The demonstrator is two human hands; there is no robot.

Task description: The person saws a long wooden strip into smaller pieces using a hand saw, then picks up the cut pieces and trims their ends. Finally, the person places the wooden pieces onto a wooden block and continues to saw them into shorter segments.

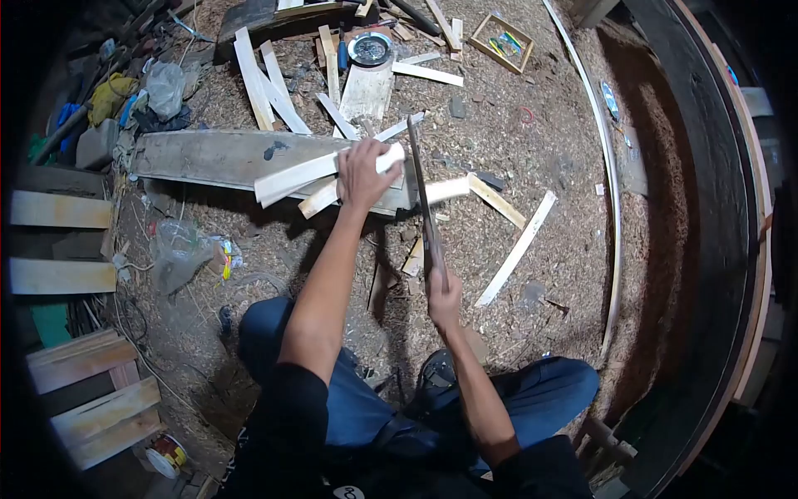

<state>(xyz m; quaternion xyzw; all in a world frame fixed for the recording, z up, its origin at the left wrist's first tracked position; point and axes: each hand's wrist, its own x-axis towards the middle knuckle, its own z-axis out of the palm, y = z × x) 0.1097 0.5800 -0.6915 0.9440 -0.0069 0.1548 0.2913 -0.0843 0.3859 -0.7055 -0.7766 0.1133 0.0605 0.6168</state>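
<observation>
My left hand [363, 173] is closed around pale wooden strips [291, 178], pressing them down near the right end of a broad weathered board [218, 158]. My right hand [445, 301] grips the handle of a long, narrow-bladed cutting tool [421, 187]. Its blade points away from me, just right of the strips' ends. Seen nearly edge-on, the blade does not show whether it is a saw or a machete. Right of the blade, a short pale wood piece [449, 190] looks blurred. Another wood strip [318, 200] sticks out below my left hand.
Loose strips [517, 249] lie on the shaving-covered ground. Beyond the board are a round metal dish [370, 50], a blue-handled tool [342, 51] and a small wooden tray [501, 43]. Plastic bags [179, 254] lie left; a long pale pole [611, 191] runs along the right.
</observation>
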